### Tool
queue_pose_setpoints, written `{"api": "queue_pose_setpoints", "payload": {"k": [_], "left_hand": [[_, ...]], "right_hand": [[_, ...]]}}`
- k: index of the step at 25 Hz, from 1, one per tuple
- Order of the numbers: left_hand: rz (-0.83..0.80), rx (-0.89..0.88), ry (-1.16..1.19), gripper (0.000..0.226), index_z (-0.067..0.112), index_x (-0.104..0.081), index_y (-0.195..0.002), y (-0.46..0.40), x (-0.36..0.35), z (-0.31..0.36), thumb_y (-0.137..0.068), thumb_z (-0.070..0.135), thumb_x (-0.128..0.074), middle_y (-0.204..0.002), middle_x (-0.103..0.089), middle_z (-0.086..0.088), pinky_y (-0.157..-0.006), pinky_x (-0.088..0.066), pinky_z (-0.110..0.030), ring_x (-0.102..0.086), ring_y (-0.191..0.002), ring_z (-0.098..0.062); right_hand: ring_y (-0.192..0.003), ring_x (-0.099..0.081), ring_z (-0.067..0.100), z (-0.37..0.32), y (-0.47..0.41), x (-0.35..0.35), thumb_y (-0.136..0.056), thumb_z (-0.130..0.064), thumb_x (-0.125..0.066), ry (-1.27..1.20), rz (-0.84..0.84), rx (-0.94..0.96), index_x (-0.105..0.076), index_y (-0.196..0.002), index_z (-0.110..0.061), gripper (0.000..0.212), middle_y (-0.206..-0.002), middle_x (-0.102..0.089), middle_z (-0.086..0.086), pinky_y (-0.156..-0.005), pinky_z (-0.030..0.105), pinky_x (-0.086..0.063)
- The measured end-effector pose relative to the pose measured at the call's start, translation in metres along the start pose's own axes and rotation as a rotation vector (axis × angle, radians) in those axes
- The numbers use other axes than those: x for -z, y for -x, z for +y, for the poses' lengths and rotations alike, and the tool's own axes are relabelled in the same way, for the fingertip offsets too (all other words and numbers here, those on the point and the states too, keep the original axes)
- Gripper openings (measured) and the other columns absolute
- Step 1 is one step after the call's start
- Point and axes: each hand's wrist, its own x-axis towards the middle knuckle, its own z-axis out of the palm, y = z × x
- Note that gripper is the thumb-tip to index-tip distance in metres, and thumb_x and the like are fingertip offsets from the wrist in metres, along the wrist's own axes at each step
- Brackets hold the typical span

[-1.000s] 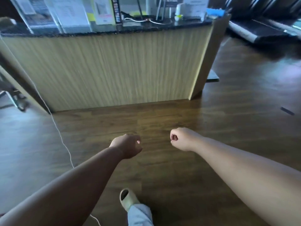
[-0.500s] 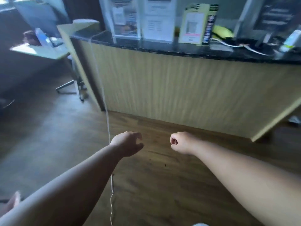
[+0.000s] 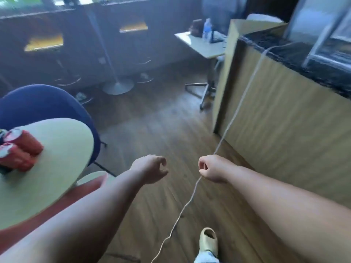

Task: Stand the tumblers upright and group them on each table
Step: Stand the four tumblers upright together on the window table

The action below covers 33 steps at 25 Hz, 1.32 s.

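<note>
Two red tumblers [image 3: 23, 141] [image 3: 13, 157] lie on their sides, touching each other, at the left edge of a round pale table [image 3: 57, 168]. Something dark sits beside them, cut off by the frame edge. My left hand [image 3: 152, 168] is held out over the wooden floor to the right of the table, fingers curled and holding nothing. Level with it, my right hand [image 3: 211, 168] is a closed fist with nothing in it. Both hands are well apart from the tumblers.
A blue chair [image 3: 47, 103] stands behind the round table and a red seat [image 3: 83, 188] in front of it. A wooden counter [image 3: 275, 133] fills the right. A white cable [image 3: 237, 111] hangs from it to the floor behind my right hand. Bar stools [image 3: 66, 80] and a small table [image 3: 201, 45] stand farther back.
The view has swung left along the counter, bringing the round table with the tumblers into sight. Both hands stay held out in front, still curled.
</note>
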Motion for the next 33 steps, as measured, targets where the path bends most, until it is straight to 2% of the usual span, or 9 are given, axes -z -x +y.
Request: {"api": "queue_pose_setpoints", "payload": {"k": [4,12,16,22,27,33], "left_hand": [[-0.006,0.196,0.040,0.035,0.039,-0.061,-0.112,-0.062,0.024,-0.027,-0.087,0.062,-0.055,-0.112,-0.066,0.006,-0.086,-0.051,-0.033,-0.062,-0.105,-0.019],[-0.010,0.351,0.143,0.035,0.038,-0.059,-0.114,-0.159,0.067,-0.110,-0.088,0.061,-0.052,-0.111,-0.061,0.010,-0.083,-0.052,-0.035,-0.059,-0.101,-0.015],[-0.028,0.348,0.145,0.035,0.038,-0.059,-0.113,-0.238,0.088,-0.186,-0.088,0.061,-0.052,-0.111,-0.062,0.011,-0.080,-0.053,-0.035,-0.060,-0.097,-0.014],[-0.066,0.274,0.074,0.037,0.037,-0.059,-0.115,-0.371,0.161,-0.317,-0.088,0.061,-0.052,-0.118,-0.063,0.008,-0.086,-0.050,-0.034,-0.060,-0.110,-0.017],[-0.047,0.245,0.045,0.036,0.035,-0.060,-0.115,-0.464,0.231,-0.391,-0.088,0.059,-0.053,-0.117,-0.064,0.006,-0.086,-0.049,-0.033,-0.061,-0.110,-0.020],[0.010,0.286,0.053,0.034,0.036,-0.061,-0.111,-0.596,0.298,-0.471,-0.087,0.058,-0.053,-0.112,-0.065,0.008,-0.082,-0.051,-0.033,-0.062,-0.104,-0.018]], "right_hand": [[-0.093,-0.060,0.022,0.005,-0.106,0.053,-0.088,-0.033,-0.053,0.111,-0.063,0.150,-0.061,-0.096,-0.025,0.014,-0.101,-0.065,-0.003,-0.079,0.032,-0.051],[-0.087,-0.060,0.018,-0.037,-0.270,0.109,-0.086,-0.035,-0.052,0.149,-0.143,0.310,-0.059,-0.090,-0.027,0.012,-0.089,-0.061,-0.010,-0.077,0.034,-0.053],[-0.090,-0.060,0.018,-0.069,-0.370,0.136,-0.087,-0.033,-0.052,0.196,-0.136,0.328,-0.061,-0.093,-0.026,0.013,-0.094,-0.061,-0.007,-0.079,0.034,-0.052],[-0.092,-0.060,0.017,-0.132,-0.541,0.195,-0.087,-0.034,-0.054,0.116,-0.077,0.214,-0.058,-0.088,-0.028,0.007,-0.093,-0.061,-0.008,-0.084,0.035,-0.052],[-0.089,-0.058,0.016,-0.188,-0.641,0.243,-0.087,-0.034,-0.053,0.100,-0.094,0.255,-0.057,-0.089,-0.030,0.006,-0.090,-0.056,-0.011,-0.081,0.032,-0.051],[-0.088,-0.056,0.015,-0.214,-0.797,0.322,-0.088,-0.035,-0.053,0.114,-0.068,0.319,-0.056,-0.089,-0.030,0.005,-0.091,-0.056,-0.011,-0.078,0.031,-0.049]]}}
